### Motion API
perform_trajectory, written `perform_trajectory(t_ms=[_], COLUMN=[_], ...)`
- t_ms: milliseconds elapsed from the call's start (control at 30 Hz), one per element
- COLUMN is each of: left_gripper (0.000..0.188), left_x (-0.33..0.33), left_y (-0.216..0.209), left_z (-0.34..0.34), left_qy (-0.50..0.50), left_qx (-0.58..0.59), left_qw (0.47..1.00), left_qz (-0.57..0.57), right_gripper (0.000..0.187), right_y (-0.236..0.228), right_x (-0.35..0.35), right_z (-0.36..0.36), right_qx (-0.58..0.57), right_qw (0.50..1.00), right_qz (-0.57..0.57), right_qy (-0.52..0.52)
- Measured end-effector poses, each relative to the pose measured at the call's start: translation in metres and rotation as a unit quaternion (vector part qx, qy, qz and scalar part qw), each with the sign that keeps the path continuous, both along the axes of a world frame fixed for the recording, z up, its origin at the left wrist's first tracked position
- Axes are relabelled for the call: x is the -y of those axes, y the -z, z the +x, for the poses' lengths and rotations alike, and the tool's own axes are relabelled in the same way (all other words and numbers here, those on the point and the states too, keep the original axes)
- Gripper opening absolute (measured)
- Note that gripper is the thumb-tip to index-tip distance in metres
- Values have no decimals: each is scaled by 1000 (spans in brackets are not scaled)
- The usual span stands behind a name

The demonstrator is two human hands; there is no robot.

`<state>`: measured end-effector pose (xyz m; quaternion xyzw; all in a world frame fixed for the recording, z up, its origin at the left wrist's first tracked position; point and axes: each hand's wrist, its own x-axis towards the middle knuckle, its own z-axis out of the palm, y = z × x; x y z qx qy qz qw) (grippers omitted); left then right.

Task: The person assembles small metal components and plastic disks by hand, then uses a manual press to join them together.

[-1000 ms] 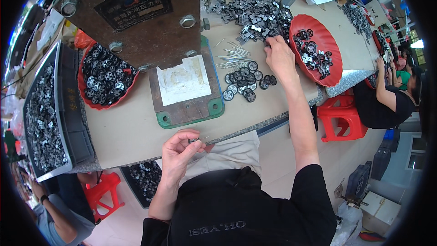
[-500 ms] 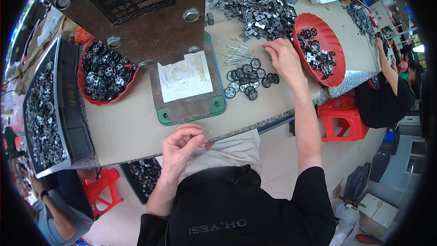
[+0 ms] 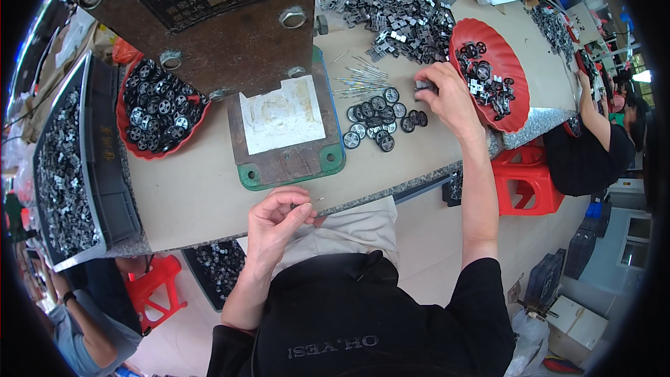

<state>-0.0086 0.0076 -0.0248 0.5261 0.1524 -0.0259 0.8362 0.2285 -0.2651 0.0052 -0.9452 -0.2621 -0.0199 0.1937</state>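
Observation:
Near the table's front edge, my left hand (image 3: 276, 222) pinches a thin metal axle pin (image 3: 318, 200) between thumb and fingers. A dark bit shows at the fingertips, mostly hidden. My right hand (image 3: 452, 103), just left of the red scalloped bowl (image 3: 513, 63), grips a small dark grey block-shaped part (image 3: 423, 87) a little above the table. To the left of that hand lie several small black wheels with silver spokes (image 3: 377, 114). Loose metal pins (image 3: 359, 78) are spread behind the wheels. Farther back is a heap of grey and black parts (image 3: 398, 14).
A heavy brown metal press (image 3: 230, 42) on a green base (image 3: 255, 180) stands at centre left. Beside it are a red bowl of wheels (image 3: 157, 153) and a grey bin (image 3: 112, 174) of small parts. Co-workers sit at both sides, near red stools (image 3: 527, 185).
My right hand has drawn back slightly from the parts heap and now shows a dark grey part in its fingers. My left hand stays nearly still with the pin.

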Motion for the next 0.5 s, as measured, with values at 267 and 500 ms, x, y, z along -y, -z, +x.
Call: perform_trajectory(t_ms=[267, 500], left_gripper=[10, 11], left_x=[4, 8], left_y=[-11, -16], left_z=[2, 3], left_qy=[-16, -8], left_qx=[9, 53], left_qw=[1000, 992], left_qz=[2, 114], right_gripper=[14, 14], right_y=[-17, -6], right_x=[-24, -57], right_z=[-34, -112], right_qx=[-192, -314], right_qw=[918, 867], right_qz=[346, 368], right_qy=[-1, -117])
